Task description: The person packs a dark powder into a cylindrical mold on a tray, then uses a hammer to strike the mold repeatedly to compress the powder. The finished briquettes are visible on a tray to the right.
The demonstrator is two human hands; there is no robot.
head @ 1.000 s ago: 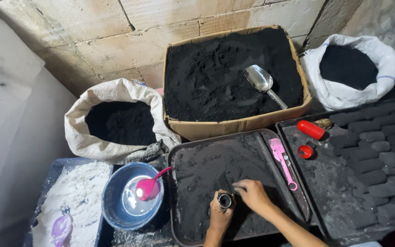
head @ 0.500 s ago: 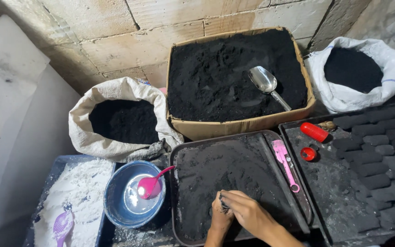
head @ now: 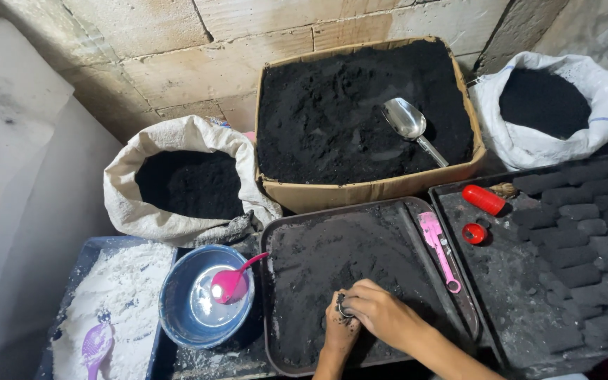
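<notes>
Right now both hands meet low in the dark metal tray of black powder [head: 297, 232]. Left hand [head: 338, 331] grips a small round metal cup-like mould [head: 344, 307] upright; right hand [head: 381, 314] curls over its top from the right, fingers clenched on it.

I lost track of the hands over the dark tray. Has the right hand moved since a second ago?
Yes. The right hand has closed leftward over the small ring at the left hand, farther from the pink tool.
</notes>
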